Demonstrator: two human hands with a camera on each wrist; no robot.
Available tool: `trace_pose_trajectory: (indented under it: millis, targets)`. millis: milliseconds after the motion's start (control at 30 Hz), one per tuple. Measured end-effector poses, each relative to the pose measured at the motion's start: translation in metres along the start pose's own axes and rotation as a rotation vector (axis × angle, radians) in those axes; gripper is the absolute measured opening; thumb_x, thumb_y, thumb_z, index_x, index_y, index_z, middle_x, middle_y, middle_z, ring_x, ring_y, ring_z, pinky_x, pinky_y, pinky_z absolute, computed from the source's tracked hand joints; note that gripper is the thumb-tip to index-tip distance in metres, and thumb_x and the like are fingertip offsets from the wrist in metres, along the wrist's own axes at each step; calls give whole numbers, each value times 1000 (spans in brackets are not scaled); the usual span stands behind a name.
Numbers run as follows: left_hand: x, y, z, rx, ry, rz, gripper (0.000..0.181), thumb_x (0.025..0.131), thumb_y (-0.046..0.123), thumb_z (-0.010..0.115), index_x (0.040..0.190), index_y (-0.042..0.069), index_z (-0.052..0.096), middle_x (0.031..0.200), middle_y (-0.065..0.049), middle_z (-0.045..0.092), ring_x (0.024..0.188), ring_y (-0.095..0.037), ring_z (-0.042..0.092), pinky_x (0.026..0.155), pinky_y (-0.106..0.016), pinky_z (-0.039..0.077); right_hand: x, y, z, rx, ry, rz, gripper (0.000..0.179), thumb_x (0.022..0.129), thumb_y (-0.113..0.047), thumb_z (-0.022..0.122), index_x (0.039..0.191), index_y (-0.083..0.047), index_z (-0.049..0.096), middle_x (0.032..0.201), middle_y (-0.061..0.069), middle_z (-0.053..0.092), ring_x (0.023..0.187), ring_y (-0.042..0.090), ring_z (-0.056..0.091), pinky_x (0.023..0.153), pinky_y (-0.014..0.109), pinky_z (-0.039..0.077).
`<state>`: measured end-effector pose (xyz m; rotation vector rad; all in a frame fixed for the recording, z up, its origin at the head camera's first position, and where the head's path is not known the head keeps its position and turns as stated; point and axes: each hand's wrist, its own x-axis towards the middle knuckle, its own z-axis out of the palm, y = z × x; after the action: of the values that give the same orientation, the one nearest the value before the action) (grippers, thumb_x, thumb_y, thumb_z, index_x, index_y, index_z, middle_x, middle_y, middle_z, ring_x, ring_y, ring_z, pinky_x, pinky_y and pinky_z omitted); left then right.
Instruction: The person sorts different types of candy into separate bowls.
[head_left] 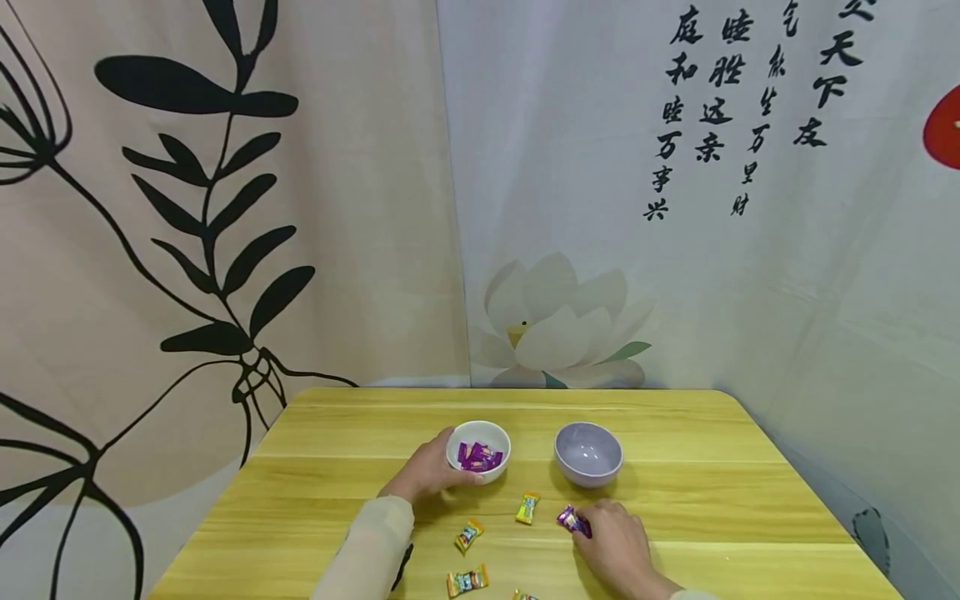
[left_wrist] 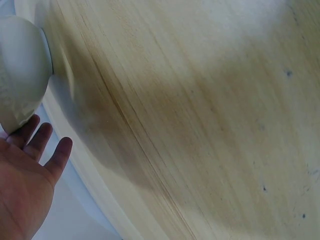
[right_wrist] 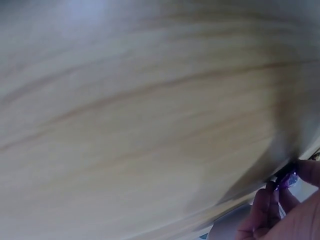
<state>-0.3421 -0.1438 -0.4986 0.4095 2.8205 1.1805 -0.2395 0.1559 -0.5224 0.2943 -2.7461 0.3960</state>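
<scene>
In the head view my left hand [head_left: 433, 468] holds the side of a white bowl [head_left: 478, 430], with the thumb along its near side. Several purple-wrapped candies [head_left: 480, 457] lie inside that bowl. The left wrist view shows the bowl's outer wall [left_wrist: 22, 70] and the fingers [left_wrist: 37, 142] of this hand against its lower part. Over to the right, my right hand [head_left: 617, 543] pinches a purple-wrapped candy [head_left: 573, 521] between thumb and fingertips, close over the table. The same shiny wrapper [right_wrist: 287, 180] appears between the fingers in the right wrist view.
A lavender bowl [head_left: 588, 454] stands right of the white one. Yellow-wrapped candies are scattered nearer me: one [head_left: 527, 508] between the hands, another [head_left: 468, 536] by the left forearm, a third [head_left: 467, 581] closer. Another wrapper [head_left: 523, 595] is cut off by the frame's bottom edge. The wooden table [head_left: 337, 450] meets a printed curtain [head_left: 375, 208].
</scene>
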Motion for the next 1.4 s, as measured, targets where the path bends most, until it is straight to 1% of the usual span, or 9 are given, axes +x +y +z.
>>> trace_pose_trajectory:
  millis: [67, 200, 300, 433, 667, 867, 1100, 1233, 1400]
  targets:
    - [0, 0, 0, 1, -3, 1, 100, 57, 56, 77, 135, 8, 34, 121, -8, 52, 106, -24, 50, 93, -49, 38, 0, 0, 1, 2, 8, -13, 16, 68, -24, 71, 81, -16, 68, 76, -2, 56, 71, 19, 53, 54, 37, 38]
    - [0, 0, 0, 1, -4, 17, 100, 58, 56, 77, 135, 9, 35, 121, -8, 52, 106, -24, 50, 93, -48, 38, 1, -2, 1, 26, 14, -12, 18, 69, -25, 72, 84, -16, 69, 77, -5, 56, 73, 18, 53, 55, 35, 39]
    - [1, 0, -1, -11, 2, 38, 99, 58, 54, 78, 134, 8, 36, 120, -9, 52, 106, -24, 50, 93, -48, 38, 4, -6, 1, 57, 14, -7, 21, 70, -28, 73, 87, -17, 71, 74, -7, 54, 71, 15, 52, 56, 33, 38]
    - [1, -1, -1, -17, 8, 56, 98, 57, 52, 79, 133, 8, 37, 118, -9, 54, 105, -24, 51, 92, -47, 39, 12, -13, 0, 91, 25, -22, 24, 71, -30, 73, 90, -16, 72, 71, -8, 50, 66, 12, 48, 54, 30, 37]
    - [1, -2, -2, -10, 9, 49, 97, 57, 52, 79, 132, 8, 37, 118, -9, 54, 104, -24, 51, 92, -46, 39, 26, -29, -5, 133, 65, -56, 26, 69, -27, 74, 91, -14, 72, 77, -5, 58, 71, 13, 52, 58, 31, 43]
    - [1, -4, -1, -19, 13, 52, 98, 56, 53, 80, 133, 8, 37, 118, -10, 54, 105, -24, 51, 92, -47, 39, 47, -48, -9, 155, 56, -57, 28, 72, -26, 72, 96, -12, 71, 81, -2, 60, 72, 14, 54, 60, 31, 44]
    - [1, -5, -1, -25, 9, 64, 96, 57, 53, 79, 131, 8, 39, 117, -9, 55, 104, -25, 52, 91, -47, 40, 74, -68, -7, 208, 82, -62, 21, 73, -26, 71, 91, -15, 71, 73, -5, 54, 65, 10, 48, 54, 27, 39]
    - [0, -4, -1, -26, 5, 74, 95, 58, 52, 79, 132, 8, 39, 117, -9, 55, 103, -25, 52, 90, -47, 40, 87, -78, -4, 209, 93, -58, 22, 74, -27, 71, 92, -15, 72, 75, -4, 58, 68, 13, 51, 57, 30, 42]
    - [0, -2, -2, -19, -2, 67, 95, 59, 53, 78, 133, 8, 38, 117, -9, 54, 102, -25, 53, 89, -46, 41, 101, -88, -1, 209, 46, -32, 25, 75, -28, 70, 96, -14, 71, 81, -1, 60, 74, 17, 53, 63, 35, 45]
